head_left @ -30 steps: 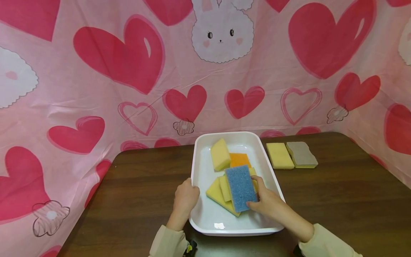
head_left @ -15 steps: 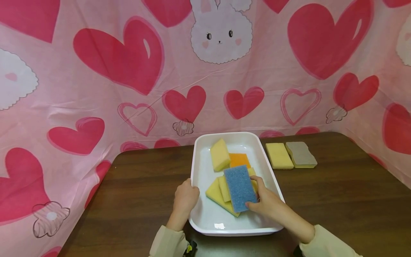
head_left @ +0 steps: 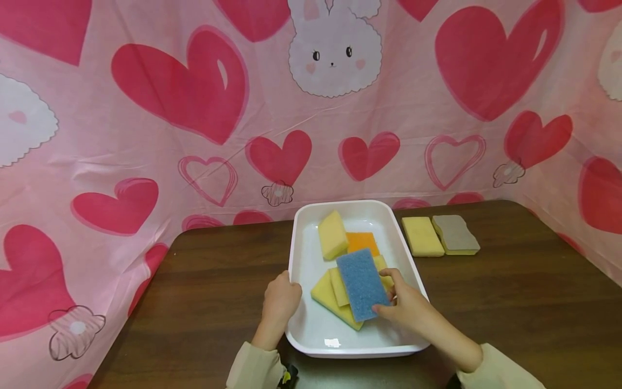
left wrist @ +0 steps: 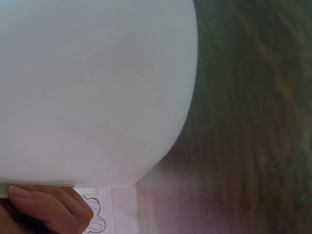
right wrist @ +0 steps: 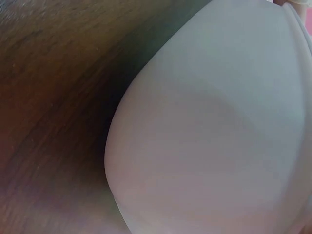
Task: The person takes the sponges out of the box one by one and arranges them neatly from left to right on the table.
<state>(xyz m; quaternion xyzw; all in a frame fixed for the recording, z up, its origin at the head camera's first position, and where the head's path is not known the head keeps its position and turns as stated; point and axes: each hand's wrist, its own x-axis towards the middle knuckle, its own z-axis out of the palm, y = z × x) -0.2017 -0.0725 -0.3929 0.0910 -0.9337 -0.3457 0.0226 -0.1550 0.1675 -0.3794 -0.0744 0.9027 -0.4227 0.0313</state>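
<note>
My right hand (head_left: 405, 303) holds a blue sponge (head_left: 362, 283) by its right edge, with thumb and fingers on it. The sponge lies tilted over several yellow sponges (head_left: 335, 297) in a white tray (head_left: 303, 335). At the tray's left rim, my left hand (head_left: 283, 294) grips with curled fingers. The left wrist view shows those fingers (left wrist: 46, 207) under the tray's edge. Farther back in the tray are a thick yellow sponge (head_left: 332, 235) and a flat orange piece (head_left: 362, 242), partly covered. The right wrist view is mostly filled by the tray's outer wall (right wrist: 209, 126).
Right of the tray, a yellow sponge (head_left: 423, 236) and a grey-topped sponge (head_left: 455, 234) lie side by side on the dark wooden table (head_left: 218, 270). A pink cloth with hearts (head_left: 209, 167) hangs behind and at both sides.
The blue sponge has shifted and turned slightly to the left in my right hand's hold. My left hand stays at the tray's rim.
</note>
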